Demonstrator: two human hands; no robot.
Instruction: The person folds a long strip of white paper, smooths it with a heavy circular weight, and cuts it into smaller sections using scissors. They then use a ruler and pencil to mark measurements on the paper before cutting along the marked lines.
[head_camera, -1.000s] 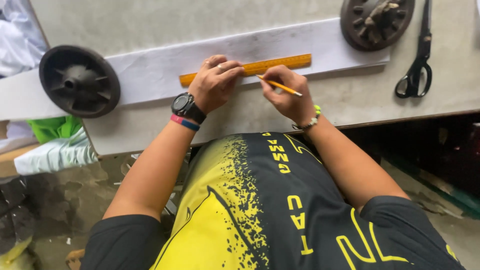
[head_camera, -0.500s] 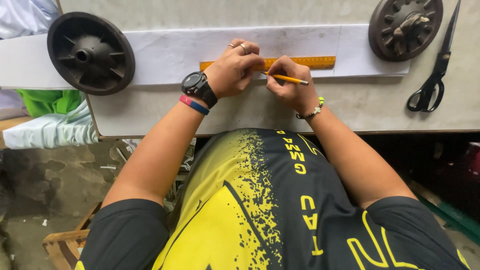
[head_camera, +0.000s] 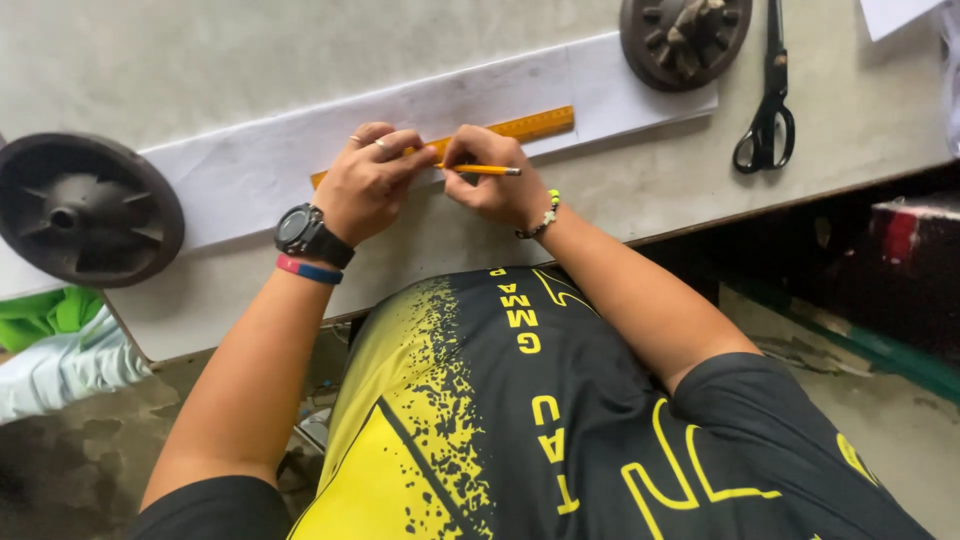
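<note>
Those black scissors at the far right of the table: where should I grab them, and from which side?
Take the scissors by the looped handles, which point toward the table's near edge. Come from the near side; that end lies in the open, while the blades run away toward the far edge beside the dark round weight.

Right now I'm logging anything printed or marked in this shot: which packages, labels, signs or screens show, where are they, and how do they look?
No packages or signs.
Wristwatch: left wrist, round black case; its face is too small to tell.
Ruler: long orange-yellow strip with marks, on the white paper strip, under the left hand.
Shirt: black with yellow lettering.
</note>
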